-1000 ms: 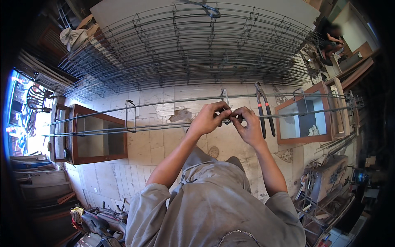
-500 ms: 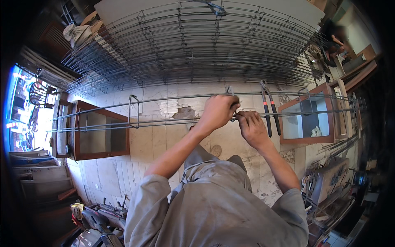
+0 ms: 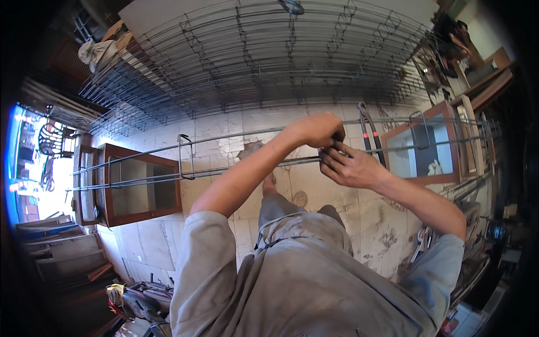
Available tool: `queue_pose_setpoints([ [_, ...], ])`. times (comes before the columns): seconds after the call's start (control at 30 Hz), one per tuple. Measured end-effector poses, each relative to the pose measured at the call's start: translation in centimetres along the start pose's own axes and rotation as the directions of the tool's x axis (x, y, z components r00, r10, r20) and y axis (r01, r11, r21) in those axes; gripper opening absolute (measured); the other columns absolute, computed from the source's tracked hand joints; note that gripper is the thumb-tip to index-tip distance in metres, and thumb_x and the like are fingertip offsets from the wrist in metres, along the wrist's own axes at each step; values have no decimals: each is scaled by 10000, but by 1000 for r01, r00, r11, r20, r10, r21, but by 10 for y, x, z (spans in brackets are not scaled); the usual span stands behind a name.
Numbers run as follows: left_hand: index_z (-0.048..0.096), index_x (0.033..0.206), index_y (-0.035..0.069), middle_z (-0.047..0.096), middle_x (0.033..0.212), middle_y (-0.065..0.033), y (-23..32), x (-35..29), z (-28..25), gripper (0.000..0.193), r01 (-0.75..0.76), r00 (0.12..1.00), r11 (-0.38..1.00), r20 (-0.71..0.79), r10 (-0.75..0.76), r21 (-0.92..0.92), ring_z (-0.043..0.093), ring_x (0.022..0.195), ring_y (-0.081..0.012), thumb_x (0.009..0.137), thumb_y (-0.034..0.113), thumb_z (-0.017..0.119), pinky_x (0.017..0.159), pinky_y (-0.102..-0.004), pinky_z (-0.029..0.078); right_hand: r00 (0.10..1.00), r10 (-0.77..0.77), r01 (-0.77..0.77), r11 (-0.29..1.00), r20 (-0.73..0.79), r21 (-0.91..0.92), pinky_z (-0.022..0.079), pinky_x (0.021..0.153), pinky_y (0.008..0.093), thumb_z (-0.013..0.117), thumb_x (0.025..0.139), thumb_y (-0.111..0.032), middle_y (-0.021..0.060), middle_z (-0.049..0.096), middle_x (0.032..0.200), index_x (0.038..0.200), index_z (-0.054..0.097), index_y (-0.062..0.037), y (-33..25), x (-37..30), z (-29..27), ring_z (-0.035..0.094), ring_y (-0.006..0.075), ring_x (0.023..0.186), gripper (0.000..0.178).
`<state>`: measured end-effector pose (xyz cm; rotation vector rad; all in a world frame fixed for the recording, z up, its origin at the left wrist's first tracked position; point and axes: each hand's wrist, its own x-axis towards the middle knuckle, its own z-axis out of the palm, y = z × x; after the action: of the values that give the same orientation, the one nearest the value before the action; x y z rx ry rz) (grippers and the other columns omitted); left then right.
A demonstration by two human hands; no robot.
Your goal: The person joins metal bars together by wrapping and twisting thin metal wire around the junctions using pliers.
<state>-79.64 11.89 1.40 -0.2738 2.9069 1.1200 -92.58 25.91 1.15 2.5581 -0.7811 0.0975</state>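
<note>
A long frame of thin steel rods (image 3: 236, 133) runs across in front of me, with bent wire stirrups (image 3: 181, 157) around its rods. My left hand (image 3: 323, 130) is closed at the middle of the frame, its fingers curled downward. Against it, my right hand (image 3: 355, 167) is closed with bent fingers at the lower rods. What the fingertips grip is hidden between the two hands. Just right of them, long-handled cutters (image 3: 368, 132) with black and red grips hang over the rods, jaws pointing away from me.
Wooden cabinets with glass panels (image 3: 143, 185) (image 3: 421, 149) stand under both ends of the frame. Beyond it, a large stack of wire cages (image 3: 252, 62) fills the far side. Another person (image 3: 452, 42) is at the far right. A motorbike (image 3: 140, 300) stands at lower left.
Both hands have shifted slightly right, and my right elbow has swung outward. My left hand has turned further over toward the right hand. The view has shifted a little.
</note>
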Motion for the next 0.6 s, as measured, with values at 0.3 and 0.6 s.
queue_pose_setpoints([
  [0.3, 600, 1238, 79, 592, 1163, -177, 10, -91, 45, 379, 213, 855, 977, -485, -182, 8, 595, 1058, -380, 891, 227, 639, 884, -442, 480, 977, 69, -110, 973, 200, 203, 535, 843, 363, 586, 807, -172, 51, 611, 935, 983, 587, -68, 16, -2, 5, 630, 186, 945, 204],
  [0.6, 601, 986, 2, 658, 895, -197, 4, -91, 64, 268, 294, 910, 940, -251, -330, -171, 660, 797, -400, 922, 263, 599, 707, -482, 527, 839, 62, -245, 930, 540, 273, 584, 652, 338, 576, 829, -141, 111, 642, 907, 1029, 552, -6, 25, 20, -3, 651, 227, 928, 242],
])
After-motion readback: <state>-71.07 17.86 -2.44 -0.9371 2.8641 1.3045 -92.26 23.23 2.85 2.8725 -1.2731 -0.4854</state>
